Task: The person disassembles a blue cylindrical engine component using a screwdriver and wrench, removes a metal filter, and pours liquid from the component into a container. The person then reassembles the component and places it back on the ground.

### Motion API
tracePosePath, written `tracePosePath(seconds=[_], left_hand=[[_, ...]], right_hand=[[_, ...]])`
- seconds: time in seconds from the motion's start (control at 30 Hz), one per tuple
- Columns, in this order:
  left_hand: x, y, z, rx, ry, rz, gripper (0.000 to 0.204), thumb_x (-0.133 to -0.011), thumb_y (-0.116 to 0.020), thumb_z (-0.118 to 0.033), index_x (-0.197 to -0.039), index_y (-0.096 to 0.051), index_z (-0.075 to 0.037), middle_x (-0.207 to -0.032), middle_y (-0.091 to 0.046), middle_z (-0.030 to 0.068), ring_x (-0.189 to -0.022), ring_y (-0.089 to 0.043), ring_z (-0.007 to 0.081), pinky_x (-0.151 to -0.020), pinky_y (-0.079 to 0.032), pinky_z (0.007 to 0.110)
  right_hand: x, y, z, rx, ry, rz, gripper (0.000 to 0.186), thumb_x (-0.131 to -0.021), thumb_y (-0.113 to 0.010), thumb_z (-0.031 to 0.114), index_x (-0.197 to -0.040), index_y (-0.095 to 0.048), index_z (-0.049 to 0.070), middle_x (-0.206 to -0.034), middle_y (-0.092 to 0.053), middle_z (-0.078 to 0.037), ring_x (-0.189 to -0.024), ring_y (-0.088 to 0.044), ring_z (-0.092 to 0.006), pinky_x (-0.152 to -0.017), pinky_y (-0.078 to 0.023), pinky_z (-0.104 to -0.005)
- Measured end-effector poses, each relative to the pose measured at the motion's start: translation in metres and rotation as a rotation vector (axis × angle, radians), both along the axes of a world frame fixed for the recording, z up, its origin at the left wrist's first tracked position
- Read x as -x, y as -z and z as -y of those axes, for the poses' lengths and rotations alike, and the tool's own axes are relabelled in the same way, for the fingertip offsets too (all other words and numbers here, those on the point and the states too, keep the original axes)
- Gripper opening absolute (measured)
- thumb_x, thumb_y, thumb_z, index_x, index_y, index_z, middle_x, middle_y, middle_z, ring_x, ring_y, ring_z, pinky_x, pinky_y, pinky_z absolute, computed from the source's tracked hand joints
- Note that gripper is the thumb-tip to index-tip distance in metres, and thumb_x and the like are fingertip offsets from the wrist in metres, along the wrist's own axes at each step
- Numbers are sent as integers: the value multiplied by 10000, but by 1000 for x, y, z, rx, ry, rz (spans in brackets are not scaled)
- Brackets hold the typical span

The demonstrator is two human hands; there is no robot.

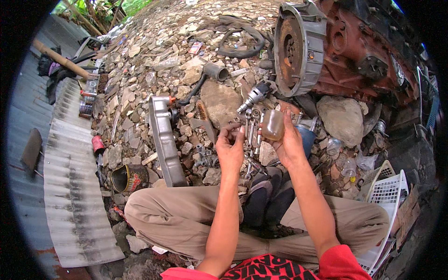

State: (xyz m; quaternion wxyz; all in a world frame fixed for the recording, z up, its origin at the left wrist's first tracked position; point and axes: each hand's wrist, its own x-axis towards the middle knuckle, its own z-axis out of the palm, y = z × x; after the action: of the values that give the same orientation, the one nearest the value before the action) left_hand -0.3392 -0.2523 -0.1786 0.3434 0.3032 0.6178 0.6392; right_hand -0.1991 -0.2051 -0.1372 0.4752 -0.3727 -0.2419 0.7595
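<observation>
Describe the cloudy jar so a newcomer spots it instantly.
Find the big reddish engine at upper right. Below and left of it, the right hand holds the jar. It is rounded, translucent and brownish, unlike the metal wrenches beside it.

Stony ground point(154, 49) — loose, uneven | on it: grey metal cover point(164, 142) | black hose point(240, 54) | pale boulder point(341, 120)

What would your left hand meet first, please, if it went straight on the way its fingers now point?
Most likely the large flat brown stone, just beyond the fingertips of the left hand. Depth is unclear from this single view, so the hand might pass above it instead.
</observation>
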Motion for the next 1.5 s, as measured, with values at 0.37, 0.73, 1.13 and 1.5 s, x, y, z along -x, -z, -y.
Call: tracePosePath(seconds=[0.37, 0.73, 1.13, 1.5], left_hand=[[-26, -33, 5, -101, 83, 11, 239, -953, -634, -221, -981, -651, 17, -786, -610, -2, -721, -533, 69, -665, -440, 228], [-34, -22, 8, -186, 126, 0, 447, -764, -820, -155, -1099, -555, -22, -970, -591, 21, -851, -539, 103, -739, -458, 251], [-6, -17, 3, -71, -145, 290, 299, -937, -659, -270, -1081, -650, -9, -928, -661, 52, -816, -588, 115, -718, -480, 270], [-24, -23, 11, -51, 330, 250, 520, -921, -661, -381, -1239, -586, 24, -1084, -649, 81, -975, -591, 131, -799, -498, 281]], right_hand=[[-1, 12, 4, -68, -74, 82, 646, -958, -443, 592, -1193, -544, -2, -1023, -660, -119, -889, -671, -204, -750, -561, -350], [0, 23, 7, -416, -188, 273, 672, -964, -450, 588, -1195, -596, -26, -1109, -647, -93, -1024, -602, -169, -878, -495, -298], [-1, 1, 9, -128, -334, 61, 686, -989, -290, 617, -1184, -534, 7, -794, -645, -133, -610, -646, -228, -492, -520, -335], [-4, 38, -4, -150, -105, 440, 564, -984, -454, 539, -1074, -621, 8, -818, -659, -108, -575, -633, -181, -444, -512, -314]])
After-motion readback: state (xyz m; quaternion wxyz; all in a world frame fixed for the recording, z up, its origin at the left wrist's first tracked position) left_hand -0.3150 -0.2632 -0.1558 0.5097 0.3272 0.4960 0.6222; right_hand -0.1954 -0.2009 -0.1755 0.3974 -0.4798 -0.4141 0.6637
